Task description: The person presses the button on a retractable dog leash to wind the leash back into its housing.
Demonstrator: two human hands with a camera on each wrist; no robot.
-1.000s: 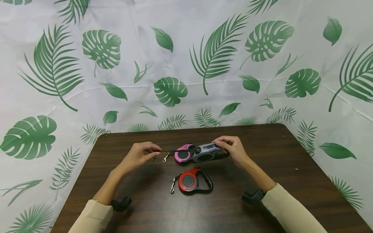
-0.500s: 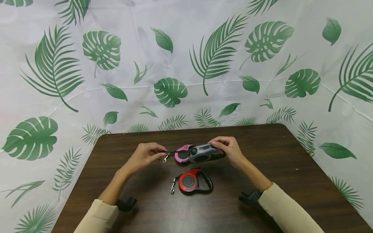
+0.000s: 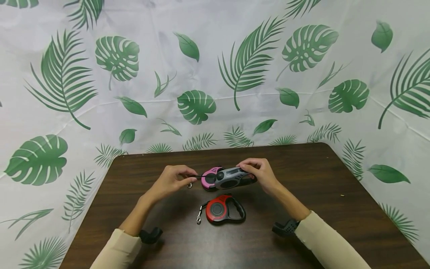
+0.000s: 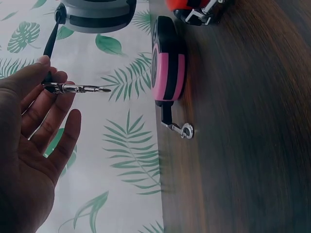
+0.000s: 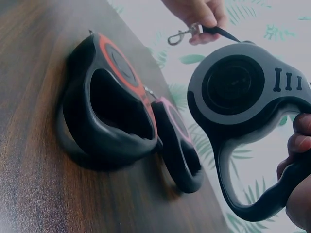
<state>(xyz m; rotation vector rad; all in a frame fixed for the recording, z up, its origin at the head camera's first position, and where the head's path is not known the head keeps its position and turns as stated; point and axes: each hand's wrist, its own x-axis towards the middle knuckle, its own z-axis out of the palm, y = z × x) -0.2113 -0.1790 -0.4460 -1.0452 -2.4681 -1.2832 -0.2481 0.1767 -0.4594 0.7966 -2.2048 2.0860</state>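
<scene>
My right hand (image 3: 260, 172) grips the handle of a grey and black retractable dog leash (image 5: 228, 87), raised above the table. Between thumb and fingers of my left hand (image 3: 174, 180), the black strap (image 4: 51, 42) of that grey leash is pinched near its end. Its metal clip (image 4: 77, 89) sticks out past the fingers in the left wrist view. A pink retractable leash (image 3: 209, 179) lies behind the grey one, which partly covers it in the head view. Nearer to me, a red retractable leash (image 3: 216, 210) lies flat with its clip (image 3: 199, 218) to the left.
The leashes are over a dark wood table (image 3: 268, 243). A white cloth with green leaves (image 3: 201, 56) hangs behind the table's far edge. A black wrist camera (image 3: 151, 235) sits on my left wrist and another camera (image 3: 285, 228) on my right.
My left hand has moved right, toward the grey leash, and the stretch of strap between them is shorter. My right hand has shifted slightly left with the leash. The red leash stays put.
</scene>
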